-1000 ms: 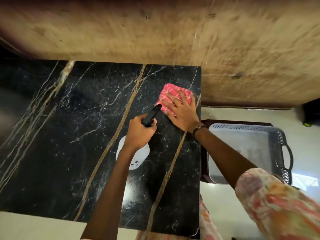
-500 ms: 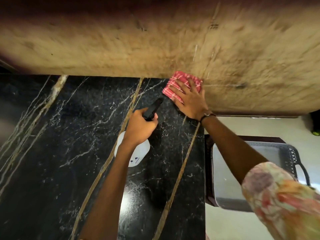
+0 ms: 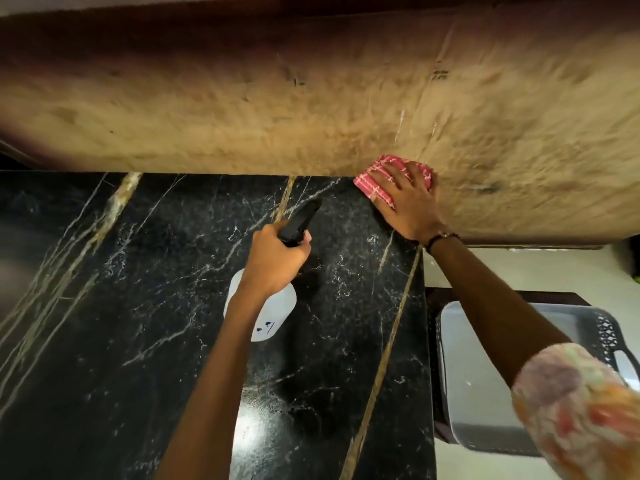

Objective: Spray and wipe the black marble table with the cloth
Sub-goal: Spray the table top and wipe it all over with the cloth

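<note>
The black marble table (image 3: 138,323) with gold and white veins fills the lower left. My right hand (image 3: 405,202) lies flat with spread fingers on a folded pink cloth (image 3: 372,185), pressing it onto the table's far right corner against the wall. My left hand (image 3: 273,261) grips the neck of a white spray bottle (image 3: 273,320); the black nozzle (image 3: 299,218) points toward the cloth. The bottle hangs above the marble near the middle.
A rough tan wall (image 3: 311,116) runs along the table's far edge. To the right of the table, a grey plastic basket (image 3: 485,393) with a handle stands on a dark wooden stand (image 3: 502,296). Pale floor shows beyond.
My right hand has slid the pink cloth away from me to the table's far edge at the wall. My left hand with the bottle followed forward.
</note>
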Action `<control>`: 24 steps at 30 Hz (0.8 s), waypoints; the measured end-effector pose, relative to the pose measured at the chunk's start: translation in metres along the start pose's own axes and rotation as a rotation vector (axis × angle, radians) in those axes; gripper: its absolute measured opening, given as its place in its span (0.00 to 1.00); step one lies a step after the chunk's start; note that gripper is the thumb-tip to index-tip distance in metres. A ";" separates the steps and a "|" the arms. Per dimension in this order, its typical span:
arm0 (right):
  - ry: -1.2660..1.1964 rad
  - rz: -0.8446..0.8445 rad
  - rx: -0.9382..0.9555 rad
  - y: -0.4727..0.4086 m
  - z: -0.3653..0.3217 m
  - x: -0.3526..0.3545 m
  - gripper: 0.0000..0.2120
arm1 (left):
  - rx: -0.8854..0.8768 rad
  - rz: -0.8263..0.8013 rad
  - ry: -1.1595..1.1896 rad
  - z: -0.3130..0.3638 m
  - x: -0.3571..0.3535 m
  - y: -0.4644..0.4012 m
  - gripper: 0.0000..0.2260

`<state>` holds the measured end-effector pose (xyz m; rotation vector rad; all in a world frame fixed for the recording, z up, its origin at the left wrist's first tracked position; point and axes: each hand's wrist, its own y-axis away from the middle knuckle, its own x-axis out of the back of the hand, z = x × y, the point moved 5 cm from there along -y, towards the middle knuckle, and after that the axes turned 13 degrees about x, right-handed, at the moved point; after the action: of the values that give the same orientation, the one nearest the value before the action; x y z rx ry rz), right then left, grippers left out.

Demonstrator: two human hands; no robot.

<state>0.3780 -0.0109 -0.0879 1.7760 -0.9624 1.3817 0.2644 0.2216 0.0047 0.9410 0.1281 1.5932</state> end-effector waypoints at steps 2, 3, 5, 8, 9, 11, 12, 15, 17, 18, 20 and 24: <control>0.017 -0.008 -0.073 -0.018 -0.009 0.003 0.29 | -0.016 0.014 0.014 -0.004 0.009 -0.001 0.04; 0.040 -0.005 -0.109 -0.023 -0.013 0.003 0.27 | -0.024 0.025 0.023 -0.006 0.015 -0.002 0.04; 0.082 0.004 -0.128 -0.031 -0.029 0.005 0.25 | -0.036 0.049 0.039 -0.012 0.030 -0.006 0.04; 0.078 -0.011 -0.099 -0.049 -0.062 0.001 0.25 | -0.045 0.063 0.058 -0.022 0.055 -0.012 0.04; 0.070 -0.013 -0.092 -0.058 -0.078 -0.002 0.25 | -0.041 0.066 0.073 -0.027 0.066 -0.014 0.05; 0.061 -0.007 -0.075 -0.075 -0.108 -0.005 0.25 | -0.028 0.081 0.107 -0.038 0.088 -0.020 0.05; 0.060 -0.005 -0.064 -0.086 -0.126 -0.008 0.25 | -0.022 0.088 0.121 -0.045 0.101 -0.023 0.04; 0.050 -0.021 -0.057 -0.121 -0.179 -0.018 0.24 | -0.015 0.074 0.143 -0.070 0.145 -0.035 0.02; 0.038 -0.028 -0.051 -0.145 -0.215 -0.024 0.24 | 0.002 0.078 0.170 -0.088 0.176 -0.044 0.03; 0.036 -0.027 -0.047 -0.157 -0.235 -0.027 0.24 | 0.009 0.089 0.181 -0.098 0.194 -0.049 0.03; 0.032 -0.020 -0.032 -0.184 -0.277 -0.032 0.24 | 0.026 0.109 0.199 -0.118 0.232 -0.058 0.02; -0.013 -0.036 0.025 -0.243 -0.366 -0.045 0.24 | 0.033 0.143 0.222 -0.152 0.304 -0.074 0.04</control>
<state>0.4080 0.4290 -0.0746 1.8136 -0.9192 1.3669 0.2422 0.5684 0.0111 0.8113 0.2469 1.8308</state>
